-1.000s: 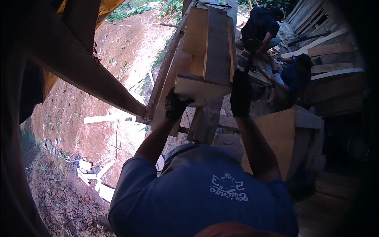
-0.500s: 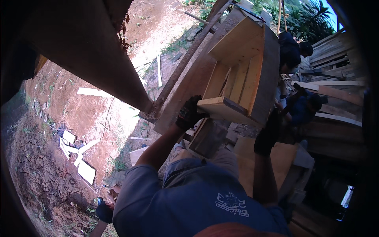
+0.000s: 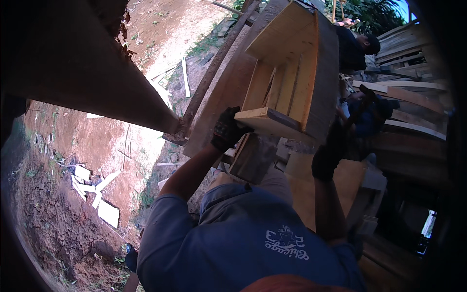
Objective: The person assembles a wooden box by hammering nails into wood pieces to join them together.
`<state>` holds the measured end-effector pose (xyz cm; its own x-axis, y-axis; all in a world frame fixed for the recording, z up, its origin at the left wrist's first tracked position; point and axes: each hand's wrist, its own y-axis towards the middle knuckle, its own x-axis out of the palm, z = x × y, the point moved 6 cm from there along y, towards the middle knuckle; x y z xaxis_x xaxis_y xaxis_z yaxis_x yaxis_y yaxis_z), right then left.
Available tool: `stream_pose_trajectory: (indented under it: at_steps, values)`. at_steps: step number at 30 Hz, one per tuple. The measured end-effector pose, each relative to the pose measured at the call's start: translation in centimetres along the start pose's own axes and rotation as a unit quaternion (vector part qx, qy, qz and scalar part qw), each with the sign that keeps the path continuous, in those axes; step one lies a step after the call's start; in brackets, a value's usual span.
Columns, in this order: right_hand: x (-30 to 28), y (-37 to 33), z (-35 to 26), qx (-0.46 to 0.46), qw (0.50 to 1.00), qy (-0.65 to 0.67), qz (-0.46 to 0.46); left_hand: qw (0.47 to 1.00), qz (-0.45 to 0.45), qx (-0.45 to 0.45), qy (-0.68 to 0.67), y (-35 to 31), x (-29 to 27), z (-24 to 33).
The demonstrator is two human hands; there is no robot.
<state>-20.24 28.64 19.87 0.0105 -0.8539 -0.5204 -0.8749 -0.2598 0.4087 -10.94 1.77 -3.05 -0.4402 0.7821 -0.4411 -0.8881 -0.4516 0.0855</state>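
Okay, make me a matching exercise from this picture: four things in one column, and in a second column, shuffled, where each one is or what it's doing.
Things:
1. left hand
2. right hand
3. wooden crate
4. scrap boards

Places or states:
A. lying loose on the red dirt at lower left
B. gloved, gripping the crate's near slat at its left end
C. held up in front of the person, open side facing the camera
D. gloved, against the crate's right side panel, low down

Pairs: 1-B, 2-D, 3-C, 4-A
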Motion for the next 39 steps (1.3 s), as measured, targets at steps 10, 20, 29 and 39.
stream_pose_trajectory:
  at_steps: [10,20,29,39]
  values:
    - [-0.1,-0.8,3.0,0.020,0.989,0.113,0.093,1.000,0.011,0.014,-0.013,-0.2,0.7,-0.1]
    - [-0.8,-0.1,2.6,-0.074,0.993,-0.085,0.038,0.999,0.031,-0.022,0.027,-1.8,-0.9,3.5]
    - [-1.1,0.4,4.1,-0.139,0.985,-0.004,0.107,0.994,-0.090,0.053,-0.018,-0.2,-6.9,8.0]
    - [-2.5,1.0,2.4,-0.161,0.981,-0.070,0.078,0.993,-0.054,0.096,-0.036,1.0,-7.8,18.6]
